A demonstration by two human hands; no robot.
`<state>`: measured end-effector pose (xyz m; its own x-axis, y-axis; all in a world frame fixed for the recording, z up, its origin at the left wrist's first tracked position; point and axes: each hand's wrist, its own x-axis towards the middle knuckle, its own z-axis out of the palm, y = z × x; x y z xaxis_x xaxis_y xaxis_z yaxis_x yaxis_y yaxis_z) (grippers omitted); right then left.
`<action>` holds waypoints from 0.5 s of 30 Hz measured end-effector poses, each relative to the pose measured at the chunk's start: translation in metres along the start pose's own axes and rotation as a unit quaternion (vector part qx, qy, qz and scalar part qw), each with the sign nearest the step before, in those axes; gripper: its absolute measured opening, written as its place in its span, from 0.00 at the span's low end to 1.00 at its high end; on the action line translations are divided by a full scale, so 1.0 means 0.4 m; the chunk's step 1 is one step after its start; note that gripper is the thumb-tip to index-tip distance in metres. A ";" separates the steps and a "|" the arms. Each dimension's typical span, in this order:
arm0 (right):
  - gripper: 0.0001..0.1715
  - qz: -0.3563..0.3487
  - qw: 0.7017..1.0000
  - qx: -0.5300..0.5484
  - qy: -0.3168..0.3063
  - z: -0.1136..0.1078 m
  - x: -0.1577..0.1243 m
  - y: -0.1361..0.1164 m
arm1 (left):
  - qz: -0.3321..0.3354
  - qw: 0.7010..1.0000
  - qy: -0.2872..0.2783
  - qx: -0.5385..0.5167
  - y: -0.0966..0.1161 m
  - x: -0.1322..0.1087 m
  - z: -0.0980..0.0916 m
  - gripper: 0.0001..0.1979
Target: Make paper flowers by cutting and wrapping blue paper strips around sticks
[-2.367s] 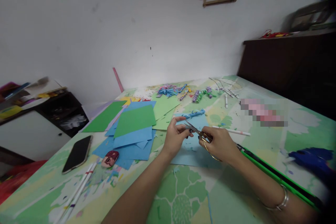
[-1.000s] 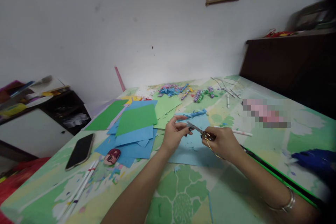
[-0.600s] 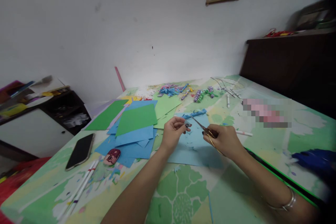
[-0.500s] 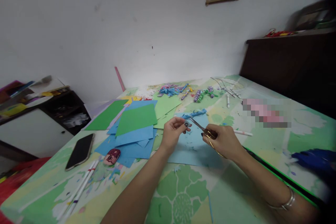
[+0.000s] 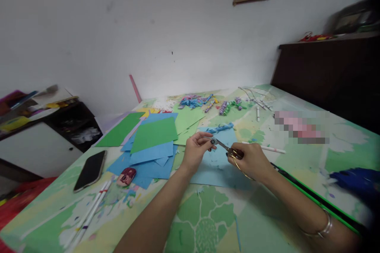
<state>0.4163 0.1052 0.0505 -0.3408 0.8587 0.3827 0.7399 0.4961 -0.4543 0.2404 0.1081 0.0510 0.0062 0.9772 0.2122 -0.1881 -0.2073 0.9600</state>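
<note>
My right hand (image 5: 251, 160) grips gold-handled scissors (image 5: 227, 149), the blades pointing left. The blade tips reach the fingertips of my left hand (image 5: 197, 152), whose thumb and fingers are pinched together. Between them is a small pale piece, seemingly paper, mostly hidden by the fingers. Below both hands lies a light-blue paper sheet (image 5: 208, 176) with small blue scraps on it. A twisted blue paper stick (image 5: 221, 128) rests on the sheet's far end, just beyond my left hand.
Green paper sheets (image 5: 154, 134) overlap blue ones at left, beside a phone (image 5: 90, 170), a pink-and-maroon case (image 5: 127, 176) and white pens (image 5: 92, 209). Colourful paper curls (image 5: 191, 102) lie at the back. A white pen (image 5: 271, 149) and a blue object (image 5: 356, 180) are at right.
The scissors have swung lower and left, their tips moving from near the blue stick to my left fingertips. My left hand has hardly moved.
</note>
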 end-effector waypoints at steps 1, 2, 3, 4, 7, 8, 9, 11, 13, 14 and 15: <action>0.08 0.000 1.000 0.001 -0.002 0.000 -0.001 -0.001 | 0.001 1.000 -0.001 0.003 0.001 -0.001 0.001 0.11; 0.08 0.000 1.000 0.002 -0.003 0.000 -0.001 -0.001 | 0.001 1.000 -0.001 0.005 0.001 -0.001 0.001 0.11; 0.08 0.001 1.000 0.002 -0.005 0.000 -0.002 -0.002 | 0.001 1.000 -0.003 0.006 0.002 -0.001 0.002 0.11; 0.08 0.002 1.000 0.002 -0.005 0.000 -0.002 -0.003 | 0.001 1.000 -0.004 0.006 0.002 -0.002 0.002 0.11; 0.07 0.008 1.000 0.001 -0.007 0.000 -0.002 -0.004 | 0.001 1.000 -0.006 0.007 0.002 -0.002 0.002 0.10; 0.08 0.010 1.000 -0.001 -0.008 0.000 -0.001 -0.005 | 0.002 1.000 -0.005 0.007 0.002 -0.003 0.002 0.10; 0.08 0.012 1.000 -0.002 -0.010 0.000 -0.001 -0.005 | 0.001 1.000 -0.005 0.007 0.002 -0.003 0.003 0.10; 0.08 0.015 1.000 -0.001 -0.014 -0.001 0.001 -0.006 | -0.001 1.000 -0.002 0.005 0.004 -0.004 0.003 0.11; 0.08 0.017 1.000 0.000 -0.016 -0.002 0.002 -0.006 | -0.003 1.000 0.002 0.001 0.005 -0.004 0.002 0.11; 0.08 0.017 1.000 0.000 -0.015 -0.003 0.002 -0.006 | -0.003 1.000 0.005 -0.003 0.005 -0.004 0.002 0.12; 0.08 0.017 1.000 -0.002 -0.014 -0.004 0.002 -0.006 | -0.002 1.000 0.008 -0.006 0.005 -0.003 0.001 0.12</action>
<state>0.4153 0.1045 0.0531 -0.3316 0.8786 0.3436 0.7535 0.4659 -0.4639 0.2405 0.1064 0.0528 -0.0088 0.9786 0.2057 -0.1989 -0.2033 0.9587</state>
